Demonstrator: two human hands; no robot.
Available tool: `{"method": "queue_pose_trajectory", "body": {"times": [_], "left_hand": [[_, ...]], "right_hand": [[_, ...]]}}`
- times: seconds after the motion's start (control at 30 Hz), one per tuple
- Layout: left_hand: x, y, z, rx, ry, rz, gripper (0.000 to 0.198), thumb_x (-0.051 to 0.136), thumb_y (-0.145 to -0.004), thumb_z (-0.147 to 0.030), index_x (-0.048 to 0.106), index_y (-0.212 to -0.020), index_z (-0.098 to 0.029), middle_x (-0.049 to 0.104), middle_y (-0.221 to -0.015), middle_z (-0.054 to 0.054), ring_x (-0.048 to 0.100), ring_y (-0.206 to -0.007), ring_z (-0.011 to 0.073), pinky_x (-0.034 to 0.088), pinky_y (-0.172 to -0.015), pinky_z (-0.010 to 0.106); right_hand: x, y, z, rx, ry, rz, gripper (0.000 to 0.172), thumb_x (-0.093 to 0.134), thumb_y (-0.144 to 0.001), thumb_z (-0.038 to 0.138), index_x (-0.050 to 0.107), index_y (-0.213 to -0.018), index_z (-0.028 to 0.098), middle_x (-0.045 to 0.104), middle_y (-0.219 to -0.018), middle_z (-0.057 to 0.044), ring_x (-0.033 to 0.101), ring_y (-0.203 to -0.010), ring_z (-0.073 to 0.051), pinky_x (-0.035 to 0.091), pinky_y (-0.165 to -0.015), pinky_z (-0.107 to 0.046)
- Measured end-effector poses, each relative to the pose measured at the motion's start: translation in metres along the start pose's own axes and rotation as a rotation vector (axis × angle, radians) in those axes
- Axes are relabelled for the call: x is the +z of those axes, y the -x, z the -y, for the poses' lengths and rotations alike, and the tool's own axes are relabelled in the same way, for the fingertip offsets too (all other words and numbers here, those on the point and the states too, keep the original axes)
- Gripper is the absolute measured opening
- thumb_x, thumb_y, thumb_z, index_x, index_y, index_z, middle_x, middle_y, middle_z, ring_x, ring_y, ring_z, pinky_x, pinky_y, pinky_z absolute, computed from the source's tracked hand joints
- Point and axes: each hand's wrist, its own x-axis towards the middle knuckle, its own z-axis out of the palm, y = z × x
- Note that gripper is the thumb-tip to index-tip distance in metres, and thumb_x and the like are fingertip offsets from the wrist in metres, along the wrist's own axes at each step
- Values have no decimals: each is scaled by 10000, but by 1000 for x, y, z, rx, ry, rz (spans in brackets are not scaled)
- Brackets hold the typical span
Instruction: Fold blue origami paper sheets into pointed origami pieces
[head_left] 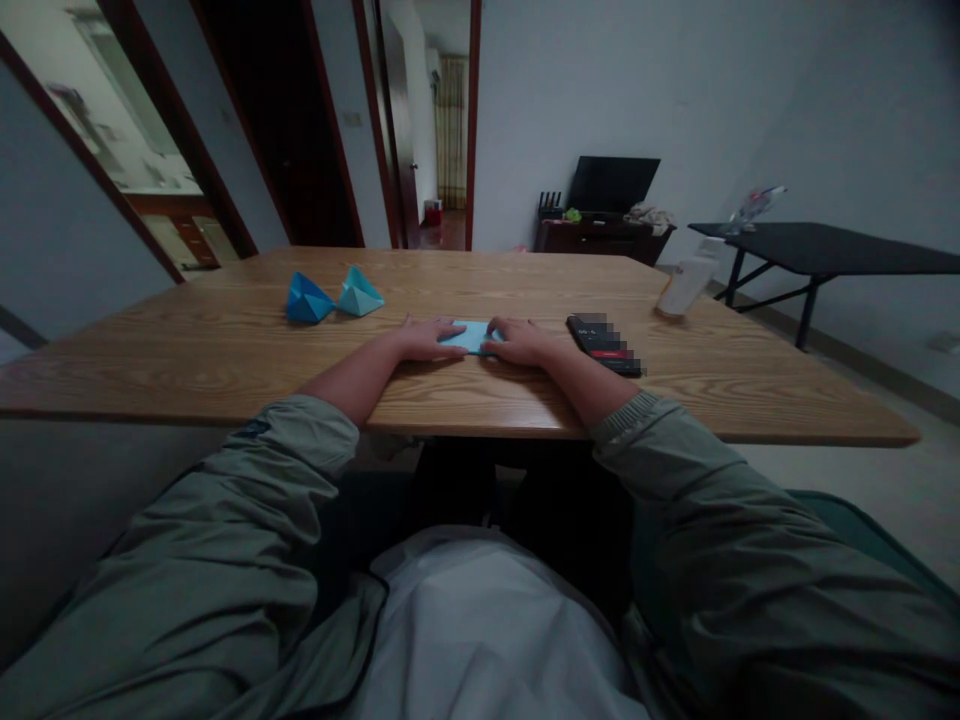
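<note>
Wood-grain table (225, 345) fills the middle of the head view, in a room with pale walls. Everything on it is placed here from the flat sheet of light blue folded paper (471, 337), which lies near the table's edge closest to the person. Left hand (427, 340) lies open and palm down at that paper's left end, touching it; right hand (525, 342) lies open and palm down at its right end, also touching it. Neither hand closes around the paper. Beyond it and to the left sit two origami pieces, a darker blue one (310, 299) and a teal one (360, 293), just beside each other. To the paper's right, near the right hand, lies a black phone (604, 345), partly blurred out. Farther right stands a white container (686, 285). Well beyond the paper, a black folding table (825, 248) and a dark cabinet (600, 240) with a monitor (613, 185) stand by the wall.
</note>
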Motion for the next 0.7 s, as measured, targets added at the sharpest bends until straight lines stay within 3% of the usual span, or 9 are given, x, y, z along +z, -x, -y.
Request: {"method": "queue_pose_trajectory", "body": {"times": [0.13,0.2,0.3,0.47,0.6,0.7], "left_hand": [[-3,-1,4,30,67,-48,883,544,-707,-761,362,-1465,-345,313,-1561,65,271,-1436,339,154,-1163,559],[-6,-3,2,45,97,-73,890,639,-657,-715,430,-1430,-326,436,-1491,78,357,-1389,343,249,-1138,521],[-7,-6,-7,76,99,-138,802,700,-647,-616,515,-1366,-312,558,-1384,68,455,-1313,317,325,-1103,461],[0,-9,-18,209,85,-310,422,573,-800,-401,651,-1206,-319,689,-1162,22,611,-1080,240,423,-988,341],[-2,-9,-18,123,156,-521,332,491,-869,-365,704,-1085,-233,716,-1016,57,632,-966,243,449,-907,331],[-8,-14,-25,82,404,-737,403,405,-926,-410,669,-1079,-147,698,-1007,83,624,-944,229,467,-874,316]], "right_hand": [[0,1,-3,-72,-21,-17,773,608,-788,640,438,-1402,203,519,-1381,-167,457,-1283,-356,229,-1091,-596],[-1,0,-3,-99,-21,-32,812,623,-763,663,441,-1410,207,536,-1363,-165,484,-1254,-352,287,-1071,-555],[-4,1,-3,-112,-42,-46,693,625,-786,617,531,-1334,203,603,-1273,-144,569,-1142,-307,401,-991,-445],[-5,3,-3,-90,-216,-68,454,560,-870,520,640,-1169,188,682,-1093,-105,631,-976,-242,466,-885,-356],[-1,-9,-7,25,-470,-345,632,594,-838,525,505,-1345,157,555,-1322,-161,565,-1141,-251,455,-960,-376],[-1,-23,0,158,-793,-477,771,515,-862,604,319,-1475,180,440,-1429,-189,570,-1136,-243,512,-892,-374]]}}
